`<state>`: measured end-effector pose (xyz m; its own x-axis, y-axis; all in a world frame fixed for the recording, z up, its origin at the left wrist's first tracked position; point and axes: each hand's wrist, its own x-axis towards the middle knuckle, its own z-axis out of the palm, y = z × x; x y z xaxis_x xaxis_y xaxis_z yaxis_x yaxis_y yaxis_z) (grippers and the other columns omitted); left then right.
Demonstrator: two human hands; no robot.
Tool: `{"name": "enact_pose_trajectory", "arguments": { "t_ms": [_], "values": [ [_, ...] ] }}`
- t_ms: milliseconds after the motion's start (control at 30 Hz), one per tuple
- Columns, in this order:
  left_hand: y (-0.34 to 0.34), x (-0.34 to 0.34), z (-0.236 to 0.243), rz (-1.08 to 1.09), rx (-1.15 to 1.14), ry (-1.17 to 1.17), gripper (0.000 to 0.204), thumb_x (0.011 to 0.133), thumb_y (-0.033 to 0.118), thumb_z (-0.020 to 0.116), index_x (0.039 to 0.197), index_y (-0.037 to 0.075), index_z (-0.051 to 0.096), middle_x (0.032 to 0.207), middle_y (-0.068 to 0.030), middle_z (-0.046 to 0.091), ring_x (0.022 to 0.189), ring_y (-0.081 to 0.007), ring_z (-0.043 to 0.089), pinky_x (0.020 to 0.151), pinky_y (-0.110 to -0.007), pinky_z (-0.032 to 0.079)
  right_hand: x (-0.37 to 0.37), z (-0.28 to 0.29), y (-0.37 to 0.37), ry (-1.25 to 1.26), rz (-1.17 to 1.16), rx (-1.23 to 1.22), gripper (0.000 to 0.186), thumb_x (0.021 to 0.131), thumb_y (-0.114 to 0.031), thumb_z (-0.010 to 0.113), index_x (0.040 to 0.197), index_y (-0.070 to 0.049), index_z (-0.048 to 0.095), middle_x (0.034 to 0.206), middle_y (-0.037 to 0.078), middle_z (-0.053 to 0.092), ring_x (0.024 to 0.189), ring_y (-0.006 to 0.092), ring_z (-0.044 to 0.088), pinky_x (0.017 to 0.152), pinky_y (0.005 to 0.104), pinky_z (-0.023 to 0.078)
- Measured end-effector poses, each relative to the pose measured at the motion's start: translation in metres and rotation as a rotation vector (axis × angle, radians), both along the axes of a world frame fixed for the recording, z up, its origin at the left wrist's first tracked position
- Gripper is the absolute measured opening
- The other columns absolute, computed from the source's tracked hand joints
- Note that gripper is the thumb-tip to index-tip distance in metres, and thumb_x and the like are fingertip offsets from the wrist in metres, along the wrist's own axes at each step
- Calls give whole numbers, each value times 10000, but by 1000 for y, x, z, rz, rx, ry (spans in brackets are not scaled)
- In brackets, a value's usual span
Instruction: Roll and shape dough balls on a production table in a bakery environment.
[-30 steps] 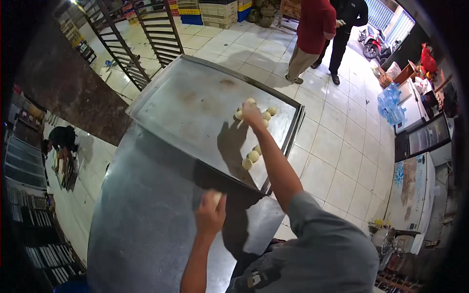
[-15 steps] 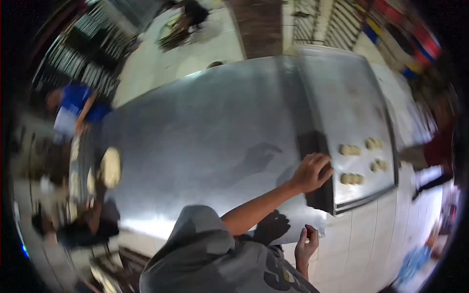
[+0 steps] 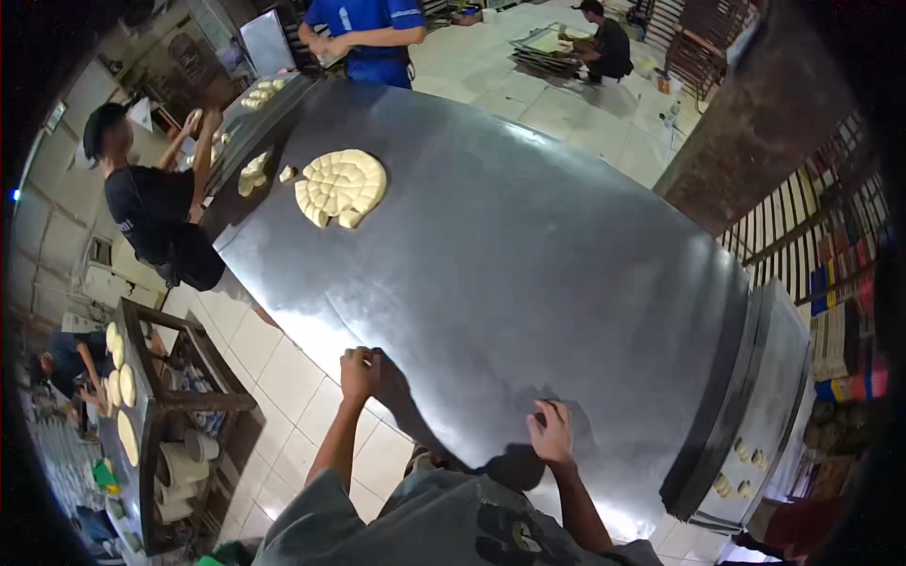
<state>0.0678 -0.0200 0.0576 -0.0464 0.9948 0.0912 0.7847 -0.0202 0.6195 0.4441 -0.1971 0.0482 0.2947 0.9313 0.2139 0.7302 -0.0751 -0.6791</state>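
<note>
Both hands (image 3: 360, 370) (image 3: 551, 433) forward, fingers curled, empty

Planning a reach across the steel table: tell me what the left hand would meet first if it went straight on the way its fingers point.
Probably nothing soon: beyond the left hand lies bare steel table; the cut dough round comes first, depth uncertain.

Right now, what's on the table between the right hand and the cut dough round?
Nothing: in the head view, only bare steel table lies between the right hand and the cut dough round.

**Grey steel, pale dough**

The table (image 3: 528, 274) is a dull silver-grey with a white glare. The scored dough round (image 3: 342, 187) is pale cream-yellow. A co-worker's shirt (image 3: 368, 19) is bright blue; the floor tiles (image 3: 283, 377) are off-white.
</note>
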Motion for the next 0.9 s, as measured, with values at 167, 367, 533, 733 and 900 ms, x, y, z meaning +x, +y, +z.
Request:
{"name": "enact_pose_trajectory", "arguments": {
  "t_ms": [167, 367, 533, 733, 900],
  "values": [
    [34, 27, 0, 119, 224, 144, 305, 805, 155, 692, 1047, -11, 605, 861, -169, 595, 731, -280, 571, 683, -355, 482, -2, 38, 80, -24, 246, 46, 381, 801, -164, 663, 1161, -52, 608, 1141, 124, 582, 1005, 307, 552, 891, 370, 441],
    [96, 76, 21, 250, 214, -339, 358, 834, 195, 677, 1095, -24, 568, 840, -147, 586, 769, -269, 570, 711, -363, 475, -36, 42, 198, 370, 322, -78, 554, 870, -222, 655, 1317, 36, 453, 1248, 173, 547, 1052, 280, 567, 910, 331, 446],
    [138, 144, 26, 528, 112, -645, 402, 850, 204, 658, 1117, -65, 526, 898, -146, 601, 816, -239, 584, 744, -329, 484, -30, 38, 351, 510, 51, -132, 717, 889, -298, 633, 1411, 62, 297, 1390, 211, 463, 1218, 281, 512, 973, 341, 420],
    [136, 89, -15, 424, -419, -1738, 419, 851, 217, 667, 1097, -86, 514, 911, -146, 588, 813, -213, 568, 713, -294, 481, -50, 88, 423, 288, 59, -355, 711, 860, -315, 657, 1375, 68, 354, 1257, 175, 580, 1050, 249, 598, 932, 350, 453],
    [141, 128, 70, 651, -658, -1335, 490, 827, 233, 661, 1183, -62, 499, 1122, -219, 560, 928, -258, 594, 785, -327, 501, -53, 142, 426, 378, 300, -966, 568, 879, -311, 642, 1274, 65, 486, 1201, 158, 607, 1033, 224, 603, 890, 346, 481]
  ]
}}
